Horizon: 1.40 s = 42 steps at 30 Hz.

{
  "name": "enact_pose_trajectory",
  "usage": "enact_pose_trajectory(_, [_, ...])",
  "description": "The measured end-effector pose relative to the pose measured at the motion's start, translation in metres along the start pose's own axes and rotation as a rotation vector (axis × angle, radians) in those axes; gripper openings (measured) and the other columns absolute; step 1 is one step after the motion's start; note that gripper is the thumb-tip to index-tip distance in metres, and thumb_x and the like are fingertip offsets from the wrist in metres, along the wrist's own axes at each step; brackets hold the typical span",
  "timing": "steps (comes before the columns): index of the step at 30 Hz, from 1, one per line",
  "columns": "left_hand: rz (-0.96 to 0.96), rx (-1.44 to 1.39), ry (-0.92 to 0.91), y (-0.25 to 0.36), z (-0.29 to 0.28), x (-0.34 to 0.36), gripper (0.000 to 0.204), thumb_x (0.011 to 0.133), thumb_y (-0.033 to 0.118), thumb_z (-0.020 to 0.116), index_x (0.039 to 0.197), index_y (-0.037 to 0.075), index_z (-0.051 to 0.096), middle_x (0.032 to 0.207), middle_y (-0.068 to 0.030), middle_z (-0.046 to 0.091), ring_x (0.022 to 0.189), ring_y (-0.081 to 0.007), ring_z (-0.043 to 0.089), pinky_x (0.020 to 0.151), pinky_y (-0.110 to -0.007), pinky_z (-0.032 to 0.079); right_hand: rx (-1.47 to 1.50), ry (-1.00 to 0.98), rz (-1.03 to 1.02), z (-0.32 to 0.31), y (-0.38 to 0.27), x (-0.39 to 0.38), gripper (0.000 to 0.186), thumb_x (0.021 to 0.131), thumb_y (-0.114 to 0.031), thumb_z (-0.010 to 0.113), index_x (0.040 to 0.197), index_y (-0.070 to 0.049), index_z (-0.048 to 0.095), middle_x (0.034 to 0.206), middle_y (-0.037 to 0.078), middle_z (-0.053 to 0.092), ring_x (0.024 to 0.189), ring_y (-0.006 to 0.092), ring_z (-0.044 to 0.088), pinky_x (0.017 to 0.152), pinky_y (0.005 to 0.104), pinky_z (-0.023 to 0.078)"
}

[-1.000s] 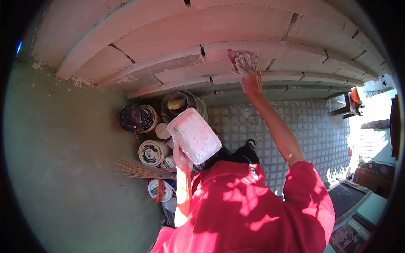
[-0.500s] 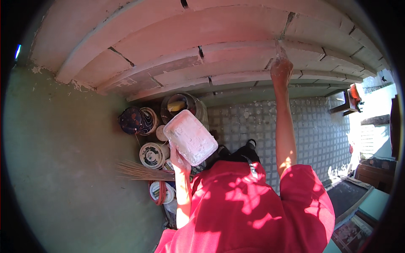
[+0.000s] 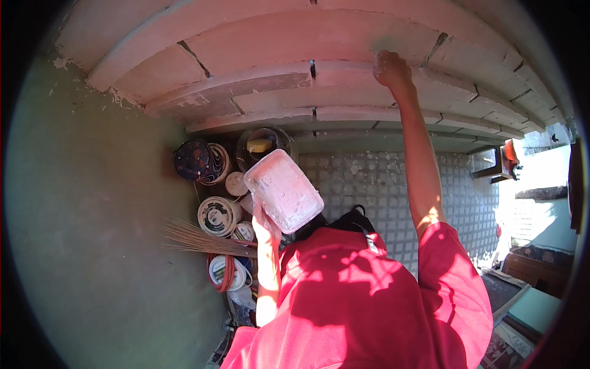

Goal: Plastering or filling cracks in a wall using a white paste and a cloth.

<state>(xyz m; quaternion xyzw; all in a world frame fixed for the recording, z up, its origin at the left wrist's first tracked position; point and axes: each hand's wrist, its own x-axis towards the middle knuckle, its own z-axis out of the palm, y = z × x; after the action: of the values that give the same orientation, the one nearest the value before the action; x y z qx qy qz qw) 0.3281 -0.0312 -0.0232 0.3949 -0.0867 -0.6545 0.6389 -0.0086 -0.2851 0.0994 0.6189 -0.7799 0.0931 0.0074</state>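
A rectangular pink-white plastic tray (image 3: 284, 189) smeared with pale paste is held by its left edge in my left hand (image 3: 265, 222). Ahead of me, my right arm stretches up to a pink, plastered surface (image 3: 276, 34) with long ridges and dark cracks. My right hand (image 3: 391, 69), coated in white residue, is closed against this surface just above a ridge (image 3: 341, 67); whatever its fingers grip is hidden. My red shirt fills the bottom middle.
Buckets (image 3: 218, 215), a dark drum (image 3: 259, 136), a bundle of thin sticks (image 3: 193, 237) and coiled orange hose (image 3: 220, 280) crowd the left side beside a green wall (image 3: 104, 234). Tiled floor (image 3: 455, 197) lies below. Wooden furniture (image 3: 488, 166) and boards (image 3: 531, 307) are at right.
My right hand has moved right and then upward along the pink surface; the reddish square pad seen in it earlier is now hidden. My left hand still holds the tray.
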Motion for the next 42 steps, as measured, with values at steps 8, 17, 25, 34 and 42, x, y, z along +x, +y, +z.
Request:
enact_pose_trajectory(8, [-0.048,-0.015,-0.025,0.005,0.006,0.001,0.043,0.095,0.031,0.044,0.129,0.006,0.043,0.126,-0.0079,0.052,0.115,-0.0223,0.050,0.099,-0.039,0.039,0.122,-0.078,-0.149,-0.008,-0.035,0.015,0.026,0.077,-0.019,0.052,0.097,-0.003,0.060,0.099,0.024,0.062,0.095,0.0408,0.059,0.083,0.0437,0.048])
enact_pose_trajectory(17, [-0.082,0.019,-0.020,0.007,0.017,0.001,0.044,0.095,0.031,0.044,0.132,0.007,0.041,0.127,-0.0072,0.051,0.116,-0.0226,0.049,0.100,-0.039,0.038,0.217,-0.066,-0.411,0.034,0.016,0.040,0.030,0.078,-0.020,0.057,0.099,0.000,0.058,0.097,0.020,0.061,0.089,0.0331,0.061,0.080,0.0387,0.050])
enact_pose_trajectory(25, [-0.029,0.052,0.056,0.020,-0.007,-0.002,0.044,0.094,0.030,0.044,0.130,0.005,0.040,0.128,-0.0076,0.050,0.117,-0.0226,0.047,0.101,-0.038,0.036,1.137,0.413,0.061,0.124,0.049,-0.079,0.026,0.085,-0.008,0.055,0.109,0.003,0.056,0.100,0.013,0.061,0.089,0.0226,0.060,0.076,0.0305,0.047])
enact_pose_trajectory(34, [-0.020,0.096,0.093,0.023,-0.013,-0.008,0.045,0.096,0.032,0.041,0.131,0.005,0.039,0.130,-0.0080,0.047,0.119,-0.0226,0.045,0.102,-0.038,0.034,0.847,0.996,0.076,0.184,-0.063,-0.066,0.037,0.083,0.002,0.046,0.120,0.005,0.052,0.119,0.024,0.055,0.106,0.0386,0.056,0.084,0.0336,0.046])
enact_pose_trajectory(42, [0.022,0.121,0.096,0.028,-0.018,-0.010,0.045,0.096,0.031,0.040,0.133,0.005,0.037,0.130,-0.0080,0.047,0.119,-0.0226,0.045,0.101,-0.038,0.035,1.181,0.695,0.199,0.181,-0.095,-0.124,0.039,0.082,0.003,0.045,0.120,0.009,0.051,0.122,0.028,0.051,0.118,0.0395,0.046,0.095,0.0385,0.041])
